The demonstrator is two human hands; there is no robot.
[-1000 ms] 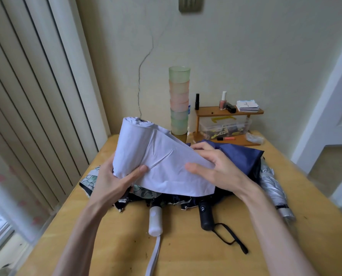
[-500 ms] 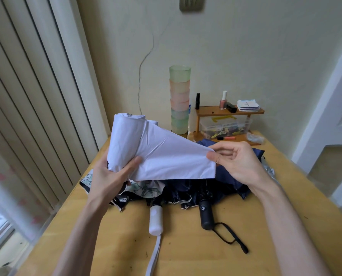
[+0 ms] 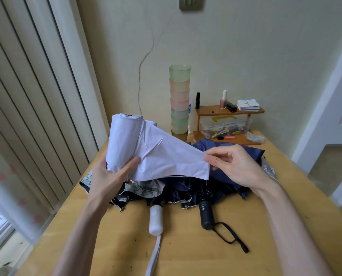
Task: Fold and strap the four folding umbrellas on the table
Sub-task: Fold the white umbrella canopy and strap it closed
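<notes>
The left hand (image 3: pixel 110 176) is wrapped round the rolled end of the pale lilac umbrella (image 3: pixel 158 154), thumb on the cloth, while the right hand (image 3: pixel 239 166) pinches the free corner of its canopy. The cloth is stretched between them, raised above the table (image 3: pixel 186 259). Beneath lie the others in a heap — a navy umbrella (image 3: pixel 253 154) with a black handle (image 3: pixel 206 215), a printed umbrella (image 3: pixel 146 189), a silver umbrella (image 3: pixel 269 169) beside the right wrist — and a white handle (image 3: pixel 155 220) juts toward the near edge.
</notes>
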